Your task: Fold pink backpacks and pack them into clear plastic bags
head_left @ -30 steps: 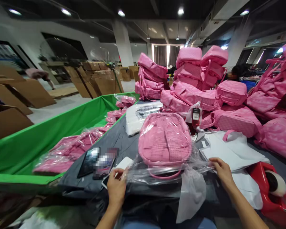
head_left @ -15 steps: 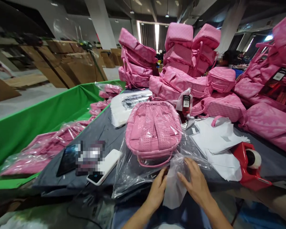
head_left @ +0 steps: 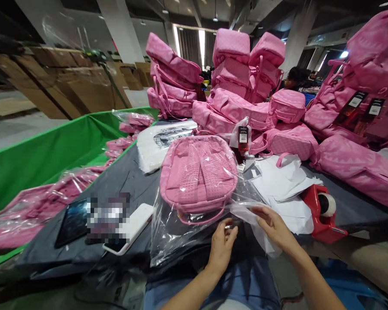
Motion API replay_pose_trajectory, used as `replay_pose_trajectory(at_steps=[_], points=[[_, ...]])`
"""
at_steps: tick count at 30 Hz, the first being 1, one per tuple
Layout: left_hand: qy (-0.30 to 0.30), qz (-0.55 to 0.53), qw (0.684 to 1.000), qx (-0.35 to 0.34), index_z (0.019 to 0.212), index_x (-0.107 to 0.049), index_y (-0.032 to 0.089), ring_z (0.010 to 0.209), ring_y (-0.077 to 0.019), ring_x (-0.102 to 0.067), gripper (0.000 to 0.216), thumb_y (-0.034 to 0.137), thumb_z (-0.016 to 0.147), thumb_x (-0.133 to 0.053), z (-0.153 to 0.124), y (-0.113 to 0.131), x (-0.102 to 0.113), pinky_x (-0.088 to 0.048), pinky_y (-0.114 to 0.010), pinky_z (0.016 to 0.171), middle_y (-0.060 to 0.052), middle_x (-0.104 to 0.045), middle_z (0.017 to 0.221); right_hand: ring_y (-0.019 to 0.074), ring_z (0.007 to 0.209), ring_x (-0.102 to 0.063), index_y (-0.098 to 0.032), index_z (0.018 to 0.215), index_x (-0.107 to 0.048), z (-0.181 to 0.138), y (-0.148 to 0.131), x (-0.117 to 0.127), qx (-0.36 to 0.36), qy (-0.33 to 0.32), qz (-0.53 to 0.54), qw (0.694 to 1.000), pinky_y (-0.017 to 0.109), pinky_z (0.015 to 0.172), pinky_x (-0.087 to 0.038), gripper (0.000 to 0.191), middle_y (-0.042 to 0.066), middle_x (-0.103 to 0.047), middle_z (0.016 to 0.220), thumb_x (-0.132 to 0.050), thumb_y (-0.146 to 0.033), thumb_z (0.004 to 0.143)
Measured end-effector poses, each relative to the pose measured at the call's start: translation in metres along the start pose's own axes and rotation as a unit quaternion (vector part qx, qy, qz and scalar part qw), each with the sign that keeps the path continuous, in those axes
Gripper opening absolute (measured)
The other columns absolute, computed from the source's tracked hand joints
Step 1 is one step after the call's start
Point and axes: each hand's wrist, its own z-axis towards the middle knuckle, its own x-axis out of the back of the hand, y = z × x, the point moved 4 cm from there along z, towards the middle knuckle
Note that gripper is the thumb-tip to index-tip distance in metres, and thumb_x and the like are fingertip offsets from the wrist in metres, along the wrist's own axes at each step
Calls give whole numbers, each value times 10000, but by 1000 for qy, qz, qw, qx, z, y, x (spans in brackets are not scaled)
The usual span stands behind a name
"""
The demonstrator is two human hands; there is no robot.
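Desk [head_left: 129,181], dark cover, running away from me toward 12 o'clock; green bin [head_left: 51,150] along its 9 o'clock side

Stacked pink bags [head_left: 239,73], from 12 round to 3 o'clock, well beyond my reach

Pink backpack [head_left: 198,172], lying flat at 12 o'clock from both my hands, long axis pointing away from me, carry handle toward me; it sits inside a clear plastic bag [head_left: 174,232] whose open mouth faces 6 o'clock

White sheets [head_left: 278,181] and red tape dispenser [head_left: 321,211], at 2 o'clock from my right hand

White phone [head_left: 129,226], at 9 o'clock from my left hand, beside a dark tablet [head_left: 73,221]

My left hand [head_left: 222,245], fingers curled, thumb and forefinger pinching the bag's lower edge; nearer the backpack's handle

My right hand [head_left: 273,228], fingers closed on a loose flap of the same film, just to the 3 o'clock side

Hard to read: the film's edges against the desk; whether the mouth is folded or open; screens blurred
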Motion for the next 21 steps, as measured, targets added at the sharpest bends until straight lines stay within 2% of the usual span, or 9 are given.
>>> replay_pose_trajectory(at_steps=[4, 7, 9, 12, 14, 16, 18, 19, 21], points=[[-51, -8, 999, 2, 1294, -595, 189, 1171, -279, -656, 388, 353, 942, -580, -19, -8, -20, -538, -436, 1021, -138, -678, 1286, 319, 1296, -601, -199, 1410, -585, -23, -7, -27, 13, -21, -49, 999, 510, 1105, -495, 604, 165, -627, 1396, -706, -454, 876], [-105, 9, 994, -15, 1303, -604, 191, 1215, -282, -637, 366, 272, 966, -486, -25, -5, -18, -505, -458, 1072, -132, -683, 1309, 323, 1430, -471, -218, 1562, -414, -52, -6, -44, 26, -39, -75, 996, 542, 1181, -399, 715, 168, -490, 1547, -661, -431, 925], [-156, 26, 986, -60, 1371, -564, 209, 1237, -259, -628, 390, 253, 1007, -430, -25, 2, -12, -495, -437, 1094, -118, -657, 1363, 337, 1464, -419, -224, 1618, -292, -73, 2, -53, 19, -60, -68, 996, 548, 1185, -390, 858, 175, -395, 1609, -701, -451, 899], [-187, 111, 956, -199, 1429, -497, 218, 1188, -235, -652, 409, 242, 1023, -454, -21, 11, 2, -540, -391, 1044, -116, -663, 1327, 368, 1477, -389, -234, 1649, -160, -98, 21, -67, 29, -50, -115, 992, 559, 1164, -421, 1117, 179, -307, 1651, -821, -355, 756], [-131, 195, 928, -289, 1348, -535, 210, 1064, -227, -689, 347, 211, 1005, -482, -18, 12, 13, -594, -368, 934, -103, -699, 1189, 344, 1475, -400, -255, 1652, -131, -106, 33, -76, 63, -4, -187, 980, 545, 1156, -445, 1099, 154, -328, 1647, -723, -147, 732], [-32, 285, 892, -350, 1231, -578, 205, 960, -219, -692, 270, 155, 975, -511, -15, 12, 23, -606, -348, 849, -85, -701, 1072, 291, 1456, -438, -274, 1648, -168, -110, 42, -84, 106, 63, -260, 958, 510, 1144, -472, 1062, 119, -411, 1610, -527, 15, 691], [39, 372, 834, -405, 1211, -598, 196, 1011, -228, -680, 301, 79, 944, -522, -14, 16, 30, -579, -356, 898, -96, -697, 1086, 253, 1432, -473, -274, 1640, -214, -110, 47, -89, 137, 115, -310, 934, 476, 1117, -501, 1067, 101, -479, 1566, -415, 73, 651], [36, 410, 799, -438, 1246, -603, 198, 1093, -238, -666, 354, 48, 936, -522, -14, 18, 30, -549, -373, 966, -107, -697, 1139, 244, 1419, -489, -270, 1635, -235, -109, 49, -90, 147, 134, -324, 925, 464, 1098, -516, 1047, 101, -505, 1545, -392, 84, 663], [-37, 463, 728, -504, 1337, -594, 214, 1291, -252, -585, 439, 33, 946, -511, -10, 22, 23, -438, -418, 1129, -110, -680, 1288, 238, 1385, -524, -270, 1621, -280, -109, 51, -89, 163, 164, -336, 913, 450, 1059, -540, 961, 107, -558, 1494, -374, 88, 735]])
